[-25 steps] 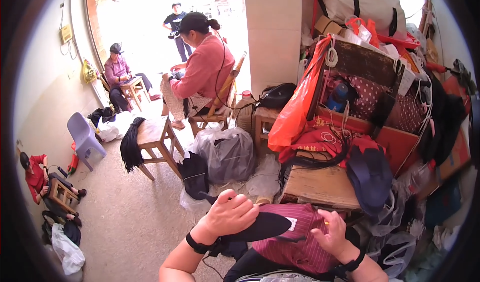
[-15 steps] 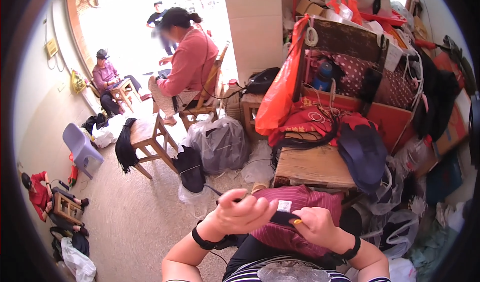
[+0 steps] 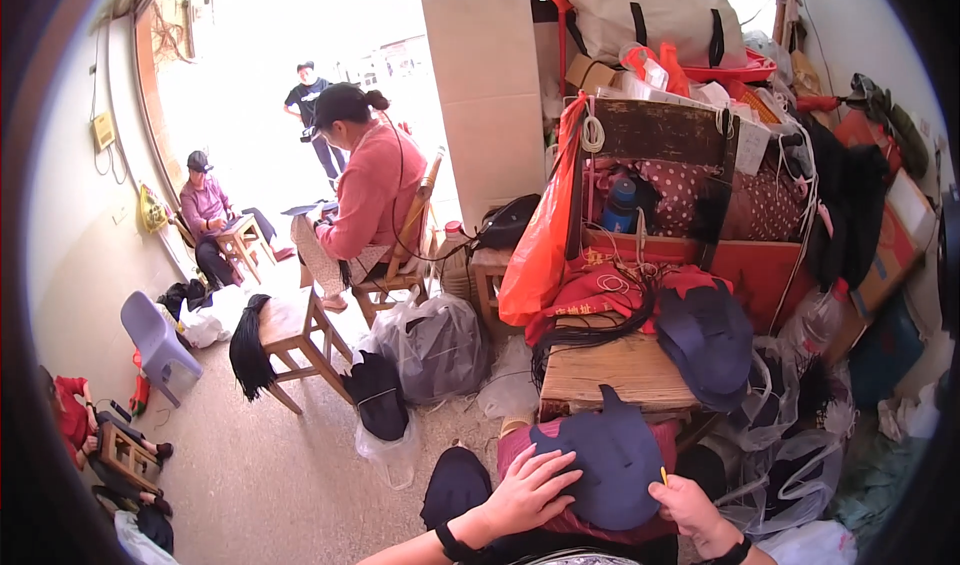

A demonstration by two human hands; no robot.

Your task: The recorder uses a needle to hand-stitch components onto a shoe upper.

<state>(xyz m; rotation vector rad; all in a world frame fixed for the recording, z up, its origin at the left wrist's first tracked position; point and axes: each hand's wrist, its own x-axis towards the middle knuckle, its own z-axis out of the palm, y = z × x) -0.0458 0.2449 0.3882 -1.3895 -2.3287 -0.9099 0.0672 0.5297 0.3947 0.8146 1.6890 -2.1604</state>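
Observation:
A dark blue cut-out cloth piece (image 3: 612,465) with a pointed tab at its top lies spread over the maroon striped cloth (image 3: 515,445) on my lap. My left hand (image 3: 528,493) rests flat on its left side with the fingers apart. At the piece's right edge my right hand (image 3: 690,510) is closed, thumb over the curled fingers. A thin yellow stick-like thing (image 3: 664,475) pokes up from this grip; its kind is too small to make out. Whether the right fingers also pinch the cloth edge is hidden.
Ahead stands a wooden bench (image 3: 590,377) bearing stacked dark blue pieces (image 3: 705,350) and black cords (image 3: 615,327). Plastic bags (image 3: 435,345) and a stool (image 3: 283,325) draped with black strands are to the left. A person in pink (image 3: 375,185) sits beyond; boxes and bags pile up at right.
The dark blue piece now lies spread out on my lap. My left hand has gone from raised and curled to flat on it. The right hand has moved right and down, still with the yellow thing.

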